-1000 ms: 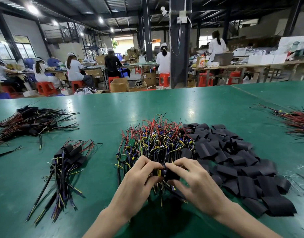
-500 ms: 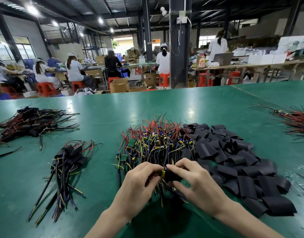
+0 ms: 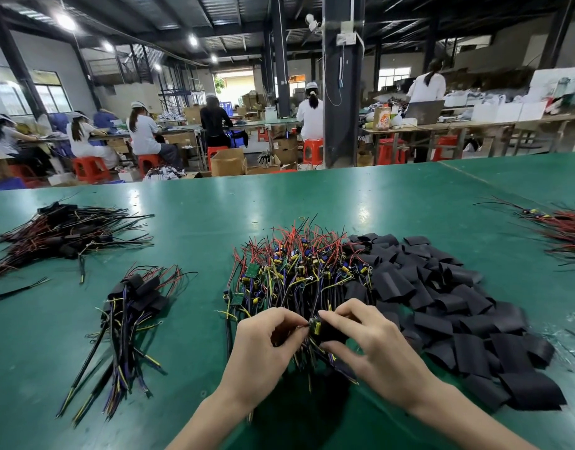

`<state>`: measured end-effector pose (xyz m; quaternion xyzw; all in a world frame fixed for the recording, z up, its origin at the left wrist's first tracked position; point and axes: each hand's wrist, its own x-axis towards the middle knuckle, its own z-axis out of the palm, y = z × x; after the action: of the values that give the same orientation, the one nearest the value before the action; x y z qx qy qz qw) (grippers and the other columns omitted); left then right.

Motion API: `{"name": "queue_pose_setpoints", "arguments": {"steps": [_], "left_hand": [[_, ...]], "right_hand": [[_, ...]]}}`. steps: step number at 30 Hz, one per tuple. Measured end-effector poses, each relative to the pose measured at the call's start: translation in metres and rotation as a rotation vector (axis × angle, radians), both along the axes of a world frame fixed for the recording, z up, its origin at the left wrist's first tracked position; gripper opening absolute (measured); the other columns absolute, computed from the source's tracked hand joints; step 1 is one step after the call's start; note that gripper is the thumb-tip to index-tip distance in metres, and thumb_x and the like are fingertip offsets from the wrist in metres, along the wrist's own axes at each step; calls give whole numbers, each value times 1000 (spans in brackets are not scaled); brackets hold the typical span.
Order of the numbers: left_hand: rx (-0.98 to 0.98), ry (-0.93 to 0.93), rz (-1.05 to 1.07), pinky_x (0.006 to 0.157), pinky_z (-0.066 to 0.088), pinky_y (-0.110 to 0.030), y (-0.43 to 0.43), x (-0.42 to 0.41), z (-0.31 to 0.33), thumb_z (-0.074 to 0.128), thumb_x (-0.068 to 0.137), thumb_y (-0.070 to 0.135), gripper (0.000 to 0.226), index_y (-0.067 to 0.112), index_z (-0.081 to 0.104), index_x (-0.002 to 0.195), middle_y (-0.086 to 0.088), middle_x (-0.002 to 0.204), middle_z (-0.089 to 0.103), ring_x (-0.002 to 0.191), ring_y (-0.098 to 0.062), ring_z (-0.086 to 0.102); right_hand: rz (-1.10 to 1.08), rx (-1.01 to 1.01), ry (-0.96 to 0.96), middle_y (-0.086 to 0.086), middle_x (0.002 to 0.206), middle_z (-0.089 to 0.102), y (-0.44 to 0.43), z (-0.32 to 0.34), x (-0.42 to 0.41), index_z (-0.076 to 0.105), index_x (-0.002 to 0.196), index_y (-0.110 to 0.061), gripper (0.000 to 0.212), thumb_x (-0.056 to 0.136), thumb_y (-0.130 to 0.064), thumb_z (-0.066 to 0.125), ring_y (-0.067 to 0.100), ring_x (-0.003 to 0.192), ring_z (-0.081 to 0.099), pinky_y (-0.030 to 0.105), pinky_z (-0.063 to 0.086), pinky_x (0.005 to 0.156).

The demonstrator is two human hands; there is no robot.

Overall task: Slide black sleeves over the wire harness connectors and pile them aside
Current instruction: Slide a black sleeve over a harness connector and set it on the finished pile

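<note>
At the far left of the green table (image 3: 195, 206) lies a loose heap of black and red wires (image 3: 62, 235), fanned out with their ends pointing right. Nearer and just to its right sits the done pile (image 3: 133, 306): harnesses with black sleeves already over their heads, the purple, yellow and black leads trailing toward the near edge. Toward the middle, the left hand (image 3: 263, 345) has its fingers curled, with thumb and forefinger pinching the wire end of one harness. Its connector (image 3: 315, 327), a small board with a yellow part, shows between the two hands, right at the mouth of a black sleeve (image 3: 333, 332). How far the connector sits inside the sleeve cannot be told. The right hand (image 3: 373, 349) grips that sleeve, forefinger on top and thumb underneath, with the other fingers bent below. Both hands work over the near edge of the bare harness heap (image 3: 299, 267), a dense tangle of red, black, yellow and purple wires with small green boards and blue and yellow parts. Touching that heap on its right is a wide spread of loose sleeves (image 3: 458, 306), flat black pieces overlapping each other and running down toward the near right. Well apart, at the right edge of the table, lies another bunch of red wires (image 3: 565, 232).
</note>
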<state>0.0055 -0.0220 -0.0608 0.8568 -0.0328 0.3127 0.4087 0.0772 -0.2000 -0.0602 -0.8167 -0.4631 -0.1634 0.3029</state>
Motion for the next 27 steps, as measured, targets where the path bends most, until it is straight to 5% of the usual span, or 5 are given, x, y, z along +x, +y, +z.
{"name": "queue_pose_setpoints", "arguments": {"steps": [9,27], "left_hand": [[163,-104,-17,64,44,-10,-1,-3,2,76,78,9,12,18,74,85,15,76,64,70,-1,60],[140,-59,-27,65,47,-11,-5,-1,-3,71,79,11,11,20,72,86,17,77,67,71,0,62]], "right_hand": [[39,-38,12,-1,101,55,-2,3,-2,60,125,-9,44,84,-22,67,12,91,52,14,35,84],[73,-18,7,-7,102,52,0,0,-2,60,122,-16,40,84,-26,61,10,91,53,18,39,82]]}}
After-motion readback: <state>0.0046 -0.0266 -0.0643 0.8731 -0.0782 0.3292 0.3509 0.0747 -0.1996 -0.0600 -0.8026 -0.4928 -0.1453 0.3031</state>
